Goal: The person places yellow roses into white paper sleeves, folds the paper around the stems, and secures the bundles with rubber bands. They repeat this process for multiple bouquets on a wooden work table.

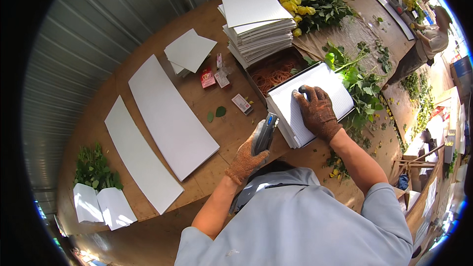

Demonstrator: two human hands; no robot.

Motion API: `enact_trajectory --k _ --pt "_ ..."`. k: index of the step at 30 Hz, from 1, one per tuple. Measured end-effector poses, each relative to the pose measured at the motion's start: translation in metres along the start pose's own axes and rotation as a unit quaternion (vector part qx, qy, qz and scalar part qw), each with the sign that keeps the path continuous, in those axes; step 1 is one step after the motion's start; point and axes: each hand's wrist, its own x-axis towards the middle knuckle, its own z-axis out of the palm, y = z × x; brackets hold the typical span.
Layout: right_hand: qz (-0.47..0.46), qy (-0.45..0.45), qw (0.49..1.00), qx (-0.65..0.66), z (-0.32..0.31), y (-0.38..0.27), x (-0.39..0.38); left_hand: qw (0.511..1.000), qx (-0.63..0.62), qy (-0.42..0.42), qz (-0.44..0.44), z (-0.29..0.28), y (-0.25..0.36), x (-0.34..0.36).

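My left hand point(248, 157), in a brown glove with grey palm, is wrapped round a dark grey stapler point(266, 133) with a small blue mark, held upright near the table's front edge. My right hand point(319, 113), gloved in brown with dark fingertips, rests on a pile of white corrugated cardboard sheets point(340, 91). Its fingers are apart and slightly bent, with nothing seen in them. The pile lies just right of the stapler, and leafy green stems point(362, 86) stick out beyond its far right side.
Behind the pile sits a box of orange rubber bands point(276, 75), beside a tall sheet stack point(258, 24) and yellow roses point(295, 7). Small staple boxes point(241, 103) and long white boards point(170, 118) lie leftward. Wrapped greenery point(98, 197) is far left; a co-worker point(426, 44) stands far right.
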Motion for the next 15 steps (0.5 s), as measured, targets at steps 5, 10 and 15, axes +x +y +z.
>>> enact_trajectory --k 5,10,15 --pt "0.018 0.004 1.0 0.013 0.001 0.002 -0.004 0.987 0.133 -0.079 -0.038 -0.021 0.053 0.022" --pt "0.039 0.006 0.999 0.026 0.0 0.002 -0.007 0.929 0.345 -0.126 0.037 -0.032 0.091 0.062" --pt "0.048 0.039 0.997 0.039 0.002 -0.001 -0.007 0.892 0.412 -0.155 -0.101 -0.041 0.096 0.105"
